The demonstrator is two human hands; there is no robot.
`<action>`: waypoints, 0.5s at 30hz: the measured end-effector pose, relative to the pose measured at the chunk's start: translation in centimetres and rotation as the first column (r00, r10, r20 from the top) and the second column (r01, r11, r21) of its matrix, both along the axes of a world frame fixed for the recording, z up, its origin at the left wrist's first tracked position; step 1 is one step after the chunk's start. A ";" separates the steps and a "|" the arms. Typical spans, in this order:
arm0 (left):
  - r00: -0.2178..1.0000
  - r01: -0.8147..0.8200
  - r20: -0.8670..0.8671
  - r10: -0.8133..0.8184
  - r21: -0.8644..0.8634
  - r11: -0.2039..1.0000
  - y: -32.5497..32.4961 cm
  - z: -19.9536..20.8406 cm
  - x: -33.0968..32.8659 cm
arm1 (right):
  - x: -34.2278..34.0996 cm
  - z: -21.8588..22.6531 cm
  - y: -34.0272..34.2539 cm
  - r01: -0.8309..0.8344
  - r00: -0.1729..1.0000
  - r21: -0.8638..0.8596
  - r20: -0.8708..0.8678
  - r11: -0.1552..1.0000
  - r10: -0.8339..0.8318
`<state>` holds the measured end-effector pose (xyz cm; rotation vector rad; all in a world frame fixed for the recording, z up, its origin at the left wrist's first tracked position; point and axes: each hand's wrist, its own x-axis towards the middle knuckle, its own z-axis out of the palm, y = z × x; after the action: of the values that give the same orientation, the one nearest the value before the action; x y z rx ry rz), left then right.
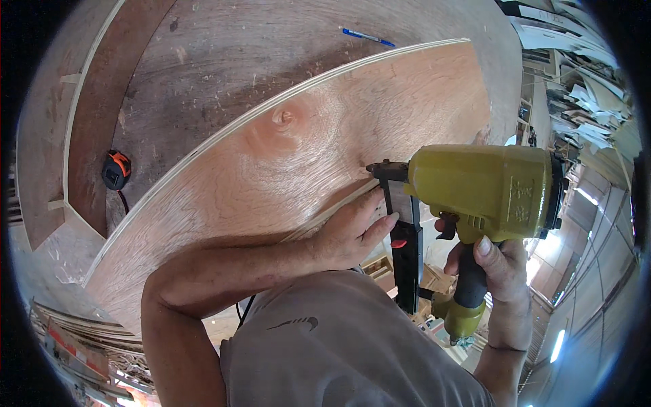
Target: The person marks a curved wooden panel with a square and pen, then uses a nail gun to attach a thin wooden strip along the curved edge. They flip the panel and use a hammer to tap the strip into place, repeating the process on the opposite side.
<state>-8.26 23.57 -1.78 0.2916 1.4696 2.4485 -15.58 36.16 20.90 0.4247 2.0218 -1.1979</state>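
Note:
My right hand [502, 268] is wrapped round the dark grip of an olive-green pneumatic nail gun [481, 186], a finger by its trigger. The gun lies sideways, its black nose against the near edge of a curved plywood panel [298, 142]. Its black magazine runs down toward my body. Right beside the nose and magazine, my left hand [349, 230] grips the panel's near edge, thumb on the near side; some of its fingers are hidden.
Under the panel spreads a large worn wooden worktop [203, 68]. A blue pen [368, 37] lies beyond the panel. At left, an orange-and-black tape measure [116, 169] rests beside a curved wooden frame [81, 102]. Stacked offcuts [590, 102] fill the far right.

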 end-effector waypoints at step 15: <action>1.000 -0.013 -0.023 0.013 -0.024 1.000 -0.6 0.6 -0.8 | -0.5 0.4 -0.9 -0.036 0.999 0.070 0.023 0.997 0.035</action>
<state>-9.10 22.92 -1.17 0.3068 1.5143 2.4430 -16.08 35.23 21.28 0.4322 2.0490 -1.0987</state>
